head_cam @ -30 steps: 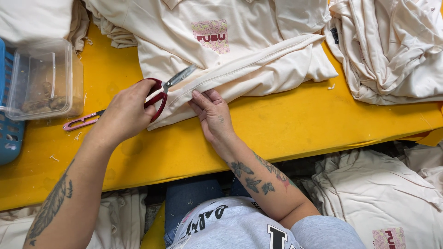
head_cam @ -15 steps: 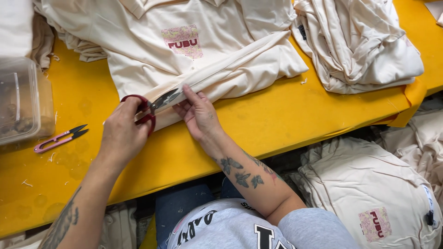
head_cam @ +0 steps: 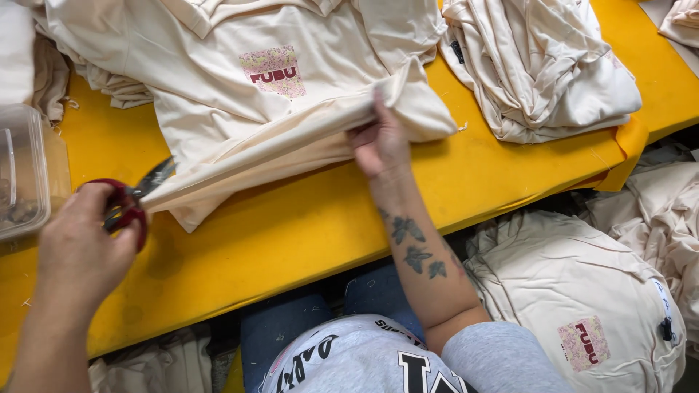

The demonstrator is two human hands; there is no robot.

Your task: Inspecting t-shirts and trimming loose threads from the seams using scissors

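The person's left hand (head_cam: 76, 251) sits low at the left edge of the yellow tabletop (head_cam: 306, 218), forearm running up from the bottom corner, fingers curled through the red handles of a pair of scissors (head_cam: 131, 204); the grip is clenched on those handles, and the dark blades point up and to the right, meeting the corner of a cream T-shirt (head_cam: 240, 94). The right hand (head_cam: 378, 142) reaches forward from a tattooed forearm that rises from the bottom centre, wrist straight, fingers bent over the folded hem of the same shirt, grasping the cloth and holding it taut between the two hands. The shirt lies spread on the tabletop with a small pink and red printed patch on its chest, its lower edge drawn into a long ridge from the scissors to the right hand. At the far left a clear plastic container (head_cam: 25, 175) stands on the tabletop, just beside the left hand; something dark lies in its bottom, too blurred to tell what. Towards the upper right a heap of cream garments (head_cam: 539, 65) rests on the tabletop, well apart from the hands. Below the tabletop's edge on the right, more cream shirts (head_cam: 582, 291) lie piled.
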